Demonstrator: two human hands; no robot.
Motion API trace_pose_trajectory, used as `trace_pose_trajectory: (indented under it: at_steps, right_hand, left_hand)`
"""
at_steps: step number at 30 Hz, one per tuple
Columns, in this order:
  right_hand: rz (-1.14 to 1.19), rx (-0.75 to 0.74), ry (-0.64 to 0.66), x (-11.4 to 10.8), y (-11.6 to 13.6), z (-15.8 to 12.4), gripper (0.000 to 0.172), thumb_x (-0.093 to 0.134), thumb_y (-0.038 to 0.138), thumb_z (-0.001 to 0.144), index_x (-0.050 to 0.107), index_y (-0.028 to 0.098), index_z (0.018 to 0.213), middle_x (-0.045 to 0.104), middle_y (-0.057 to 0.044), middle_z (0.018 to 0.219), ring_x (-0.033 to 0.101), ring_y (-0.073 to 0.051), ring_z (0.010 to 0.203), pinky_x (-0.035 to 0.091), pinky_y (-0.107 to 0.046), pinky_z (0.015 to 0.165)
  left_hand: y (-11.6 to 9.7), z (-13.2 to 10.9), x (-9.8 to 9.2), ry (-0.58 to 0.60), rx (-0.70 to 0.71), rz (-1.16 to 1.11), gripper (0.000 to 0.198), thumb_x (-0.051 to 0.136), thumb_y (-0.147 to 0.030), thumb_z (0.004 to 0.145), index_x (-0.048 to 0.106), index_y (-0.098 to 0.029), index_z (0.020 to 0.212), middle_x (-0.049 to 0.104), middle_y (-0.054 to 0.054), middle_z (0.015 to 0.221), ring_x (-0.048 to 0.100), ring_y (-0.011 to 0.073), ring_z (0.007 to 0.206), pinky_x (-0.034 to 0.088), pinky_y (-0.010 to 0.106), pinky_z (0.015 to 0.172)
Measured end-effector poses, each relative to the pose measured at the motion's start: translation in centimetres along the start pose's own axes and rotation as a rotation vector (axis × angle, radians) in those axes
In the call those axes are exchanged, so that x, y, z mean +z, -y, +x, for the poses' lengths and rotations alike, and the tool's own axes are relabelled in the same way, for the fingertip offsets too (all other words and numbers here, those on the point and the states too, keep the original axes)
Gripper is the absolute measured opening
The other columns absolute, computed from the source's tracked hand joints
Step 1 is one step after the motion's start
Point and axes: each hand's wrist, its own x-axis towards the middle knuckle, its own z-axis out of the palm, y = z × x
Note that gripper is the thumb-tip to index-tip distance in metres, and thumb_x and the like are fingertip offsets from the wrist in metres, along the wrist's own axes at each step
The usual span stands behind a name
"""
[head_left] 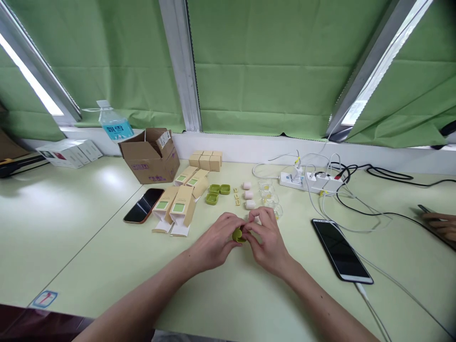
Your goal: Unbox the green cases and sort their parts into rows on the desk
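Note:
My left hand (215,242) and my right hand (267,240) meet over the middle of the pale green table (71,223). Both pinch a small olive-green case (238,235) between their fingertips. Just beyond the hands lie three more green cases (218,191), tiny yellow pieces (236,196), pink-white capsules (248,194) and small clear plastic bags (270,194). Tan retail boxes with green labels (178,206) lie to the left of my left hand.
A dark phone (144,205) lies left; a second phone (341,249) on a white cable lies right. An open cardboard box (151,156), small tan cubes (205,160), a water bottle (113,123) and a power strip (311,181) with cables stand behind. Another person's hand (440,223) shows far right.

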Motion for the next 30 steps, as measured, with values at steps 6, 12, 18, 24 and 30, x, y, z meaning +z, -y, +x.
trace_pose_trajectory:
  at_steps: [6,12,18,24,30]
  right_hand:
    - [-0.048,0.098,-0.148,-1.8,-1.1,1.0,0.011,0.068,0.017,0.095,0.073,0.025,0.089,0.056,-0.008,0.103,0.05,-0.029,0.109,0.047,-0.048,0.094]
    - [-0.484,-0.108,0.063,1.7,-3.5,3.3,0.02,0.07,0.004,0.086,0.073,0.021,0.075,0.065,-0.009,0.097,0.048,-0.029,0.106,0.038,-0.042,0.082]
    - [-0.63,-0.127,0.14,4.4,-4.9,4.9,0.024,0.072,-0.002,0.077,0.074,0.019,0.066,0.063,-0.01,0.085,0.047,-0.027,0.098,0.033,-0.043,0.081]
    - [-0.521,-0.088,-0.005,0.3,-3.1,1.8,0.026,0.067,-0.002,0.083,0.076,0.022,0.075,0.064,-0.007,0.088,0.048,-0.025,0.095,0.033,-0.04,0.078]
    - [-0.363,-0.062,-0.131,-1.8,-2.3,-1.4,0.018,0.064,0.007,0.093,0.074,0.022,0.094,0.064,-0.006,0.085,0.05,-0.023,0.087,0.038,-0.038,0.073]
  left_hand:
    - [1.8,0.0,-1.4,-0.098,-0.168,0.072,0.042,0.064,-0.01,0.092,0.061,-0.024,0.132,0.068,0.012,0.125,0.058,0.0302,0.125,0.049,0.047,0.107]
    - [3.6,0.0,-1.7,-0.332,-0.34,0.06,0.048,0.068,-0.009,0.082,0.066,-0.026,0.126,0.069,0.008,0.126,0.064,0.029,0.121,0.051,0.047,0.108]
    - [4.2,0.2,-1.9,-0.411,-0.353,0.077,0.048,0.068,-0.008,0.079,0.07,-0.027,0.122,0.073,0.007,0.129,0.065,0.0308,0.123,0.05,0.05,0.11]
    - [4.3,1.2,-2.9,-0.364,-0.291,0.28,0.042,0.074,-0.014,0.083,0.073,-0.026,0.123,0.071,0.009,0.132,0.05,0.036,0.133,0.041,0.054,0.113]
    - [5.1,4.8,-3.4,-0.183,-0.366,0.55,0.036,0.073,-0.021,0.088,0.074,-0.025,0.124,0.069,0.012,0.128,0.046,0.0377,0.127,0.035,0.054,0.104]
